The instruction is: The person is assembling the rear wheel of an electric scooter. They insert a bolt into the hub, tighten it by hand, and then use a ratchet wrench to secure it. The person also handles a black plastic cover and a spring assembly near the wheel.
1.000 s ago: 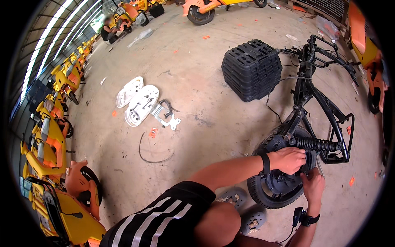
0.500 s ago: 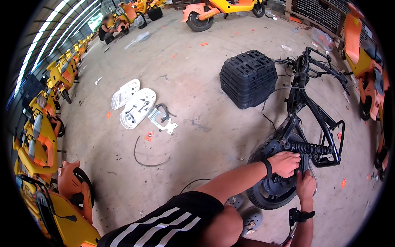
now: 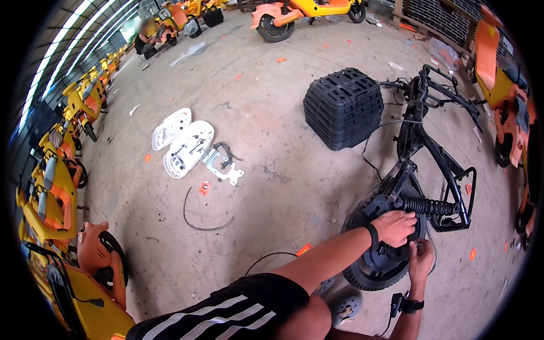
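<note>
A bare black scooter frame [image 3: 415,136] lies on the floor in front of me, with its wheel [image 3: 371,272] close to my feet. My left hand [image 3: 395,228] reaches over the tyre to the hub, just below the black coil-spring shock absorber [image 3: 428,207]. Its fingers are curled, and whatever they grip is hidden. Beside the wheel's right edge, my right hand [image 3: 421,259] has its thumb and fingers pinched together, and what lies between them is too small to make out. A thin cable [image 3: 435,265] curves past this hand.
Black stacked crates [image 3: 343,110] stand beyond the wheel. White plastic covers [image 3: 190,148] holding small parts and a metal bracket [image 3: 229,174] lie left, near a loose cable [image 3: 207,228]. Yellow-orange scooters [image 3: 59,198] line the left side; another [image 3: 498,85] stands right. A person [image 3: 146,42] sits far off.
My right hand has shifted slightly down and its wrist has turned a little. My left hand stays at the hub. The whole view has moved slightly.
</note>
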Demonstrator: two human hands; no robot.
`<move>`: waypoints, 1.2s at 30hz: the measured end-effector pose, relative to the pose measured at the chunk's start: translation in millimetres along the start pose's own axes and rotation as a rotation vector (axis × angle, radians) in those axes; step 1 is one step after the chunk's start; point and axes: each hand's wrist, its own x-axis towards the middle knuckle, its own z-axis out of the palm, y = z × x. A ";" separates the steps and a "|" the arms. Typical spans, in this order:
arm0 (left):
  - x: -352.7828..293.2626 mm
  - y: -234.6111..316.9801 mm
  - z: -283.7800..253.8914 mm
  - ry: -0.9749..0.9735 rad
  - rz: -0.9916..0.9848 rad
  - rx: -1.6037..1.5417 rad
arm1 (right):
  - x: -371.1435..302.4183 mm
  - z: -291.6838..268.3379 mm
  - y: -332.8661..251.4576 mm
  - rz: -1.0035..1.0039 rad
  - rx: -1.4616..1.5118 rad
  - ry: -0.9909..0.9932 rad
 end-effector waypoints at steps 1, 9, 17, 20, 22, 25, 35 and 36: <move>0.9 -0.1 -1.5 -0.007 0.004 -0.005 | -2.3 -0.4 0.1 -0.008 -0.001 -0.001; 0.1 -1.8 0.2 -0.006 0.008 -0.004 | 4.8 -7.5 -2.1 -0.062 0.122 -0.112; -1.4 -0.4 -5.2 -0.024 -0.003 -0.021 | 5.2 -18.6 -12.5 -0.091 0.083 -0.216; 0.6 -3.4 -3.9 -0.051 0.014 0.019 | 8.4 -19.8 -16.9 -0.092 -0.033 -0.218; 2.1 -3.1 -1.1 -0.048 0.035 0.041 | 9.9 -20.9 -10.3 -0.093 -0.067 -0.193; -1.0 -4.8 -6.2 -0.058 0.012 0.038 | 13.0 -12.8 -0.1 -0.075 0.045 -0.196; -1.6 -3.4 -3.6 -0.005 0.053 0.038 | 12.8 -23.2 -9.1 -0.074 0.051 -0.273; -1.5 -3.3 -3.3 -0.007 0.049 0.035 | 12.5 -23.9 -10.3 -0.088 0.047 -0.276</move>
